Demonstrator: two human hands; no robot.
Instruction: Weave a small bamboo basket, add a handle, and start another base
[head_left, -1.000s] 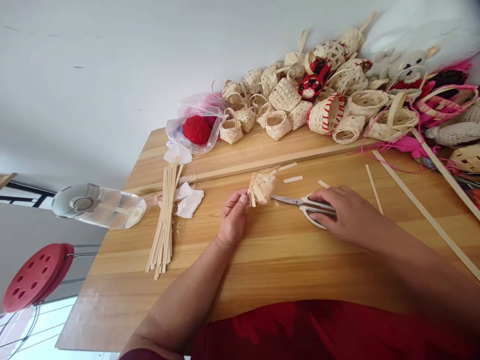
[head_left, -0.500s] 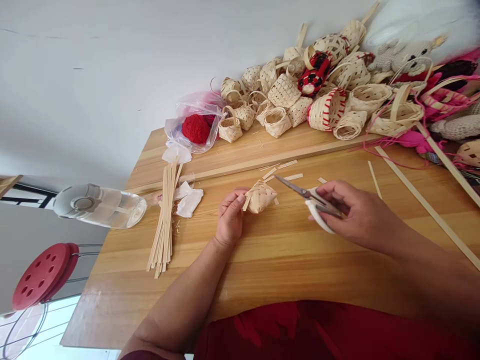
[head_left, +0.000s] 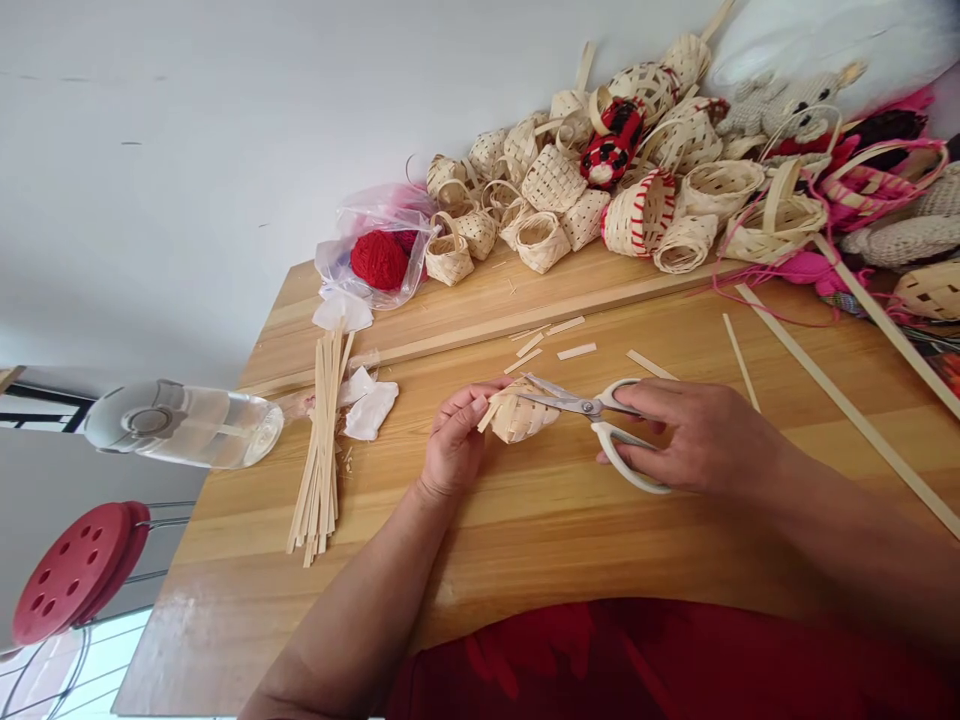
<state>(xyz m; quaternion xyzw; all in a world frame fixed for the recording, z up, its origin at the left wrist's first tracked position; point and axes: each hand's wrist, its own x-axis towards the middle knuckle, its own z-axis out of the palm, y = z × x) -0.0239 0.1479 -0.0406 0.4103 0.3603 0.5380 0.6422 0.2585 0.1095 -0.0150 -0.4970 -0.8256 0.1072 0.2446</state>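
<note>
My left hand [head_left: 459, 432] pinches a small woven basket [head_left: 521, 418] of pale wooden strips at its left end, where loose strip ends stick out. In my right hand [head_left: 686, 435] is a pair of scissors [head_left: 589, 405] with white handles; fingers and thumb sit in the loops. The scissor blades are spread and lie at the upper side of the basket. Whether they touch a strip I cannot tell. Short cut strip pieces [head_left: 576, 351] lie on the wooden table [head_left: 360, 610] just beyond the basket.
Several woven baskets [head_left: 553, 180] are heaped along the wall, with crocheted toys [head_left: 611, 145] among them. At left lie a bundle of flat strips [head_left: 322, 450], a white crumpled piece [head_left: 372, 408], red yarn [head_left: 379, 260] in a plastic bag and a clear bottle [head_left: 217, 425]. Long strips [head_left: 847, 400] lie at right.
My right hand has brought the scissors left to the basket, and their blades and handles have spread apart. My left hand keeps its hold on the basket.
</note>
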